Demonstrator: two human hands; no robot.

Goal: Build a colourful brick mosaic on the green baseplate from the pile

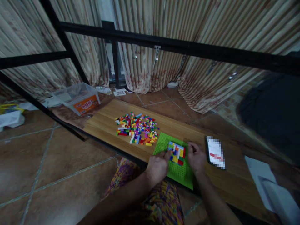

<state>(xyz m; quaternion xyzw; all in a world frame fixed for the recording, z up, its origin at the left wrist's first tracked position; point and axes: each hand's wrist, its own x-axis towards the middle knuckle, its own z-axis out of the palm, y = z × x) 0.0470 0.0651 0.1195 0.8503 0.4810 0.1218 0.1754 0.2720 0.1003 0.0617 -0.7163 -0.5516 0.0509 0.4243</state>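
Note:
A green baseplate [180, 175] lies on the wooden board, with a patch of toy bricks [177, 153] in red, yellow, blue and white built up on its middle. My left hand [158, 167] is at the plate's near left side, its index finger reaching to the left edge of the built bricks. Its other fingers are curled, and what they hold, if anything, is hidden. My right hand [196, 157] is closed beside the plate's right edge, fingers bent towards the thumb. Whatever may be between them is too small to make out.
Loose toy bricks [138, 126] are heaped on the wooden board [103, 122] left of the plate. A phone [215, 152] lies to the right, near white paper [260, 175]. Behind on the left stands a clear plastic box [79, 97]. A black metal bar [164, 39] crosses the view.

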